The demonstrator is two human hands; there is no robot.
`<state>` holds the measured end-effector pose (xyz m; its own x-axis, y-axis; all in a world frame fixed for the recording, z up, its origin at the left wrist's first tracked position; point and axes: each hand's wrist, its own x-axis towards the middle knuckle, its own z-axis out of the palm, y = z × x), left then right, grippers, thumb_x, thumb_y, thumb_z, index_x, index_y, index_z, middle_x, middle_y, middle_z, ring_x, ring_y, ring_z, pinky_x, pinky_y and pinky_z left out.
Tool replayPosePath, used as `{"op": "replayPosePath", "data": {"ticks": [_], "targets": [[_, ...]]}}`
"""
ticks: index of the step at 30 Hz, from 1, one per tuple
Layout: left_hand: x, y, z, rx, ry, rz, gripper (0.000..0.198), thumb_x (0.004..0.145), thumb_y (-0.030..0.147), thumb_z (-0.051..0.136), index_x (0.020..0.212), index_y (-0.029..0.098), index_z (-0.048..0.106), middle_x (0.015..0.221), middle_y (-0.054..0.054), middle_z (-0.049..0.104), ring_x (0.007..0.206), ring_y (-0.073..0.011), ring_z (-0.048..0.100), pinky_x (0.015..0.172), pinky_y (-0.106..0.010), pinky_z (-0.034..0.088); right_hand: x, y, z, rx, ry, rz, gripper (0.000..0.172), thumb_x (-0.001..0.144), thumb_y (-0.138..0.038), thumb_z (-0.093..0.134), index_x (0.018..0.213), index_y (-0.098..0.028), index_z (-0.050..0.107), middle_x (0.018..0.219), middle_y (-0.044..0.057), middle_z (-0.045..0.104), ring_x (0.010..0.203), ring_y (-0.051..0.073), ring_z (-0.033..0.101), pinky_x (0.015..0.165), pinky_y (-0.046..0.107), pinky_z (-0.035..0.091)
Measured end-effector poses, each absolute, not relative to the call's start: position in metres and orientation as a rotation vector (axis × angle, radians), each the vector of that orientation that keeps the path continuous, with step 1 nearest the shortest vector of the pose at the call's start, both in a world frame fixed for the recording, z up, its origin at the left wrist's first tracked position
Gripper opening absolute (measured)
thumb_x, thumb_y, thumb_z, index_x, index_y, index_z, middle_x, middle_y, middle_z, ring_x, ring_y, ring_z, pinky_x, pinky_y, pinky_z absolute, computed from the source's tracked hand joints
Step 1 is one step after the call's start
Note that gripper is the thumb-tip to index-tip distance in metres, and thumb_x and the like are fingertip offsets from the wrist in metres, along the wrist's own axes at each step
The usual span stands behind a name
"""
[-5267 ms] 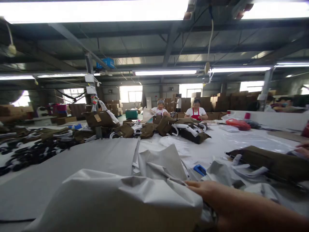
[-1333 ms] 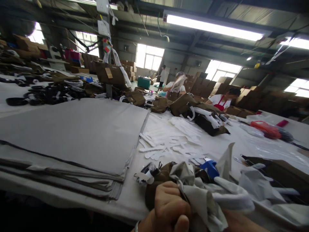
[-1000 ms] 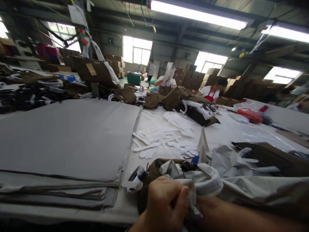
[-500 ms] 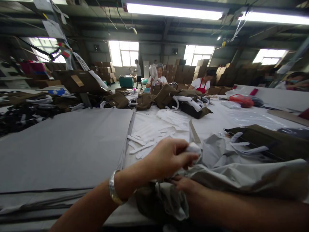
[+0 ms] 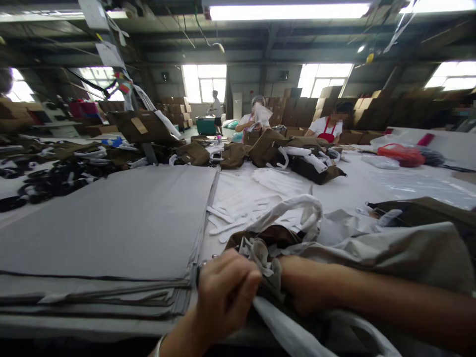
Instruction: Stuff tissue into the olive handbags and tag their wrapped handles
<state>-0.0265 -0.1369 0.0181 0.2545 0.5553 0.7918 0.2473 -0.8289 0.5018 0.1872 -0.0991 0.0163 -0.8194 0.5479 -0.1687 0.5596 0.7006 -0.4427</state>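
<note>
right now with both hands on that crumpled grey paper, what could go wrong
The crumpled grey paper, gripped by the left hand beside the right hand, might tear. The brown fabric bag lies near the white table edge and could slide off. The loose white paper strips may scatter.

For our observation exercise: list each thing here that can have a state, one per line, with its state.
left hand: fingers closed on crumpled paper
right hand: against the crumpled paper, fingers hidden
bag handle: wrapped white, arched upward
grey sheets: stacked flat
ceiling light: on
</note>
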Motion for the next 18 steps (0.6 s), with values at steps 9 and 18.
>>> {"op": "replayPosePath", "data": {"ticks": [9,18], "targets": [[-0.030,-0.155,-0.016,2.716,0.863,1.115,0.022,0.098,0.034,0.054,0.108,0.018,0.065,0.106,-0.004,0.072,0.102,-0.0220,0.064,0.096,-0.037,0.048,0.178,-0.087,0.004,0.748,2.830,-0.727,0.033,0.063,-0.012,0.061,0.094,-0.017,0.070,0.091,0.005,0.074,0.082,0.022,0.068,0.071,0.025,0.052],[-0.003,-0.132,-0.049,2.423,0.615,1.735,0.038,0.092,0.036,0.034,0.066,0.021,0.057,0.045,0.001,0.053,0.046,-0.0151,0.051,0.054,-0.036,0.033,0.177,-0.101,0.019,0.715,2.927,-0.701,0.020,0.082,-0.025,0.053,0.088,-0.016,0.070,0.089,0.008,0.074,0.082,0.021,0.069,0.079,0.029,0.055]]}}
